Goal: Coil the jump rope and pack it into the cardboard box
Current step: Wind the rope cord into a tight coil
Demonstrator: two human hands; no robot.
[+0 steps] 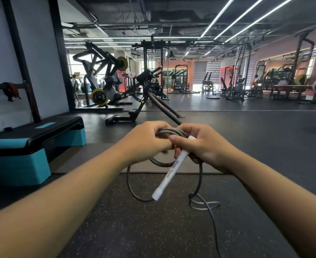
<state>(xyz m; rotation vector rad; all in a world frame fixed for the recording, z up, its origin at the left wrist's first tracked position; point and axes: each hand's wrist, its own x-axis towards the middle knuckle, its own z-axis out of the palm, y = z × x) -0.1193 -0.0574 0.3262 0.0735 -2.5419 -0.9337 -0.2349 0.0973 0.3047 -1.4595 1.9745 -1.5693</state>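
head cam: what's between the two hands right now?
In the head view, the coiled rope bridges the left hand and right hand, and the white handle slants down from the gap. Both hands grip the coil.

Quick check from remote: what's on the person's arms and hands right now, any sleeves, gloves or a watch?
Nothing worn that shows. The left hand and right hand are bare, with no gloves or visible rings. Both forearms are uncovered to the frame edge: no sleeves, watch or wristband in view.
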